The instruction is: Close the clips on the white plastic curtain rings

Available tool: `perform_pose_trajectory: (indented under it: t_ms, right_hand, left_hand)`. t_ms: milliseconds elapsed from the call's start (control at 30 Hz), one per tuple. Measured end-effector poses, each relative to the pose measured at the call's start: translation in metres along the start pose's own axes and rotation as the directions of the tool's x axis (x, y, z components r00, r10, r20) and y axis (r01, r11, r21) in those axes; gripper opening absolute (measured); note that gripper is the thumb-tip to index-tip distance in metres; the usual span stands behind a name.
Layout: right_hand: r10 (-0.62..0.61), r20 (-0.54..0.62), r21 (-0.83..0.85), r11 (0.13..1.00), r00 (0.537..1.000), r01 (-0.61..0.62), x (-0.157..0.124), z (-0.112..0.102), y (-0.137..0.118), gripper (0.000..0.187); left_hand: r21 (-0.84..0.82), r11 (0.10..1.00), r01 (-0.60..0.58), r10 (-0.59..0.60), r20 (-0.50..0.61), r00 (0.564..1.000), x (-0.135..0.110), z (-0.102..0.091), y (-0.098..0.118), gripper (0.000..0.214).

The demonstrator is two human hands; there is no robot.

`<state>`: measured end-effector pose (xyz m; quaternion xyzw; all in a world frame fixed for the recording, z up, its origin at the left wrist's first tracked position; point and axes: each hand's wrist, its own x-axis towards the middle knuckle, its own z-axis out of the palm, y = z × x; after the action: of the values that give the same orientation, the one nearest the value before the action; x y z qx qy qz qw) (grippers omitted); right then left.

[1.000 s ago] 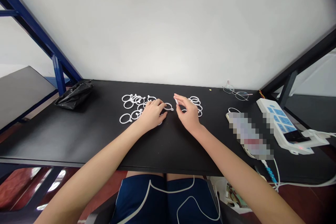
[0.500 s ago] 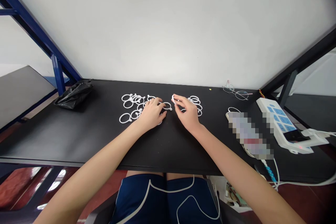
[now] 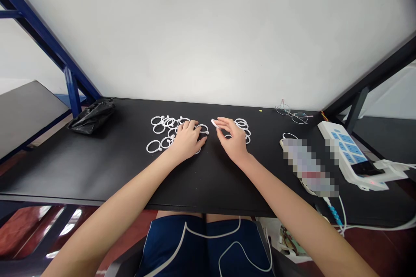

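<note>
Several white plastic rings [image 3: 162,126] lie scattered on the black table [image 3: 107,160] left of centre. My left hand [image 3: 186,140] rests among them, its fingers bent onto one white ring [image 3: 203,129]. My right hand [image 3: 233,138] hovers just right of it and pinches a small white piece [image 3: 214,123] between thumb and fingertips. Behind my right hand sits a second small heap of white rings [image 3: 243,126].
A crumpled black bag [image 3: 92,115] lies at the table's far left. Spectacles [image 3: 294,115] sit at the back right. A blurred-out object [image 3: 307,165], a white and blue power strip [image 3: 351,154] and white cables occupy the right side. Blue frame bars rise at left.
My right hand has lifted the small white piece slightly and moved it left. My left hand has slid a little further over the ring under its fingers.
</note>
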<state>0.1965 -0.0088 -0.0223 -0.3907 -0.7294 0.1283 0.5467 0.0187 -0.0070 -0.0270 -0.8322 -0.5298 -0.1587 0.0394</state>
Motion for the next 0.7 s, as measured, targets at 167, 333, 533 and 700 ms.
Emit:
perform_pose_trajectory:
  t_ms: [167, 333, 533, 700]
  right_hand:
    - [0.021, -0.056, 0.015, 1.0, 0.998, -0.02, 0.0, -0.001, -0.001, 0.012]
    - [0.09, -0.12, 0.079, 0.994, 0.989, -0.08, 0.0, -0.002, -0.004, 0.006]
    - [0.14, -0.009, 0.152, 0.979, 0.99, -0.137, -0.001, -0.002, -0.005, 0.012]
    - [0.188, 0.071, 0.179, 0.964, 0.98, -0.198, -0.003, 0.0, -0.004, 0.018]
  left_hand:
    - [-0.106, 0.993, -0.047, 0.039, -0.077, 0.996, 0.0, -0.004, 0.002, 0.039]
    - [-0.313, 0.914, -0.258, 0.2, -0.207, 0.958, 0.0, -0.016, 0.008, 0.072]
    - [-0.298, 0.85, -0.435, 0.326, -0.352, 0.877, 0.001, -0.018, 0.008, 0.045]
    - [-0.308, 0.838, -0.449, 0.339, -0.349, 0.873, 0.003, -0.019, 0.007, 0.038]
